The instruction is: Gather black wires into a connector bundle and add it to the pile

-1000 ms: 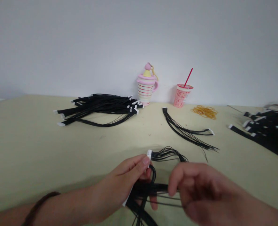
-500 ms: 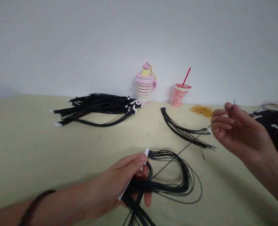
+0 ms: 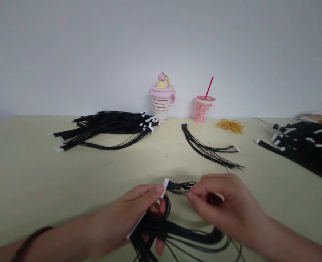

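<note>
My left hand (image 3: 141, 203) is closed around a black wire harness (image 3: 182, 231), its thumb pressing the white connector (image 3: 164, 187) that tops one branch. A second white connector (image 3: 136, 225) lies along the palm, with more black wires hanging below it. Just right of the upper connector, my right hand (image 3: 223, 200) is pinched on a black wire whose small, blurred tip shows at the fingertips. Behind the right hand, part of the looped wires is hidden.
A pile of black harnesses (image 3: 106, 127) lies back left, another dark stack (image 3: 313, 145) at the right. A loose harness (image 3: 201, 149) with some free wire ends lies beyond my hands. By the wall are a pink-lidded mug (image 3: 161, 103), a straw cup (image 3: 204, 109) and rubber bands (image 3: 230, 126).
My right hand has come down and left from the raised position, bringing the wire's end from far out right to beside the upper connector. The left hand keeps its hold.
</note>
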Motion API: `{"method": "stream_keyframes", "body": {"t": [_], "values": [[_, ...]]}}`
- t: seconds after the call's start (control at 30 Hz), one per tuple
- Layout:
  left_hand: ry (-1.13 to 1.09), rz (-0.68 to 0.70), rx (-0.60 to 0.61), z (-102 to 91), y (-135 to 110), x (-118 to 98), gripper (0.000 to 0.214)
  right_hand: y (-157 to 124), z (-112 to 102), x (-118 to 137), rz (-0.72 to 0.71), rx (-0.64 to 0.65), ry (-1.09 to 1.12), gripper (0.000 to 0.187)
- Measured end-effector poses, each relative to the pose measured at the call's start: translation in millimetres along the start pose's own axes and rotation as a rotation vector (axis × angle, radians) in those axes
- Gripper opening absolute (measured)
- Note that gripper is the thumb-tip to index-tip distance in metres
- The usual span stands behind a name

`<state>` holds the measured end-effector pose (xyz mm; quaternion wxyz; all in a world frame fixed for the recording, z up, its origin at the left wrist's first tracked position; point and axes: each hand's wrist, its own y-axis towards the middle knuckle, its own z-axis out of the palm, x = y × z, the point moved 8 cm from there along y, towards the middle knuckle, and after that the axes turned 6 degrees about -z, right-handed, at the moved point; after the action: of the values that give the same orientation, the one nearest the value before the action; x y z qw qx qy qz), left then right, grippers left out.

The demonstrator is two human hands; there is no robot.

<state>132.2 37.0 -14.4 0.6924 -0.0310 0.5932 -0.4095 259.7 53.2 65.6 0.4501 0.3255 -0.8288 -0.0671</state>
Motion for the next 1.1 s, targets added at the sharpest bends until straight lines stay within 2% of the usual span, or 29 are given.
{"method": "stream_keyframes", "body": {"t": [0.1,0.2,0.43,0.63,0.77,1.0,1.1], "values": [[0.040,0.017,0.012,0.4,0,-1,0.041,-6,26,14,-0.130,0.073,-0.114,0.019],[0.085,0.025,0.022,1.8,0,-3,0.042,-6,33,13,-0.138,0.093,-0.145,0.018],[0.183,0.091,-0.093,-4.1,-5,-12,0.038,-5,33,7,-0.097,0.040,-0.139,0.018],[0.181,0.014,-0.034,0.6,-2,-4,0.041,-7,37,9,-0.119,0.089,-0.168,0.018],[0.163,0.047,-0.051,-0.2,-3,-4,0.040,-7,38,9,-0.126,0.097,-0.177,0.017],[0.245,0.048,-0.060,2.4,-5,-8,0.037,-6,35,11,-0.089,0.076,-0.146,0.019],[0.279,0.080,-0.048,3.0,-4,-10,0.036,-7,30,9,-0.056,0.015,-0.143,0.015]]}}
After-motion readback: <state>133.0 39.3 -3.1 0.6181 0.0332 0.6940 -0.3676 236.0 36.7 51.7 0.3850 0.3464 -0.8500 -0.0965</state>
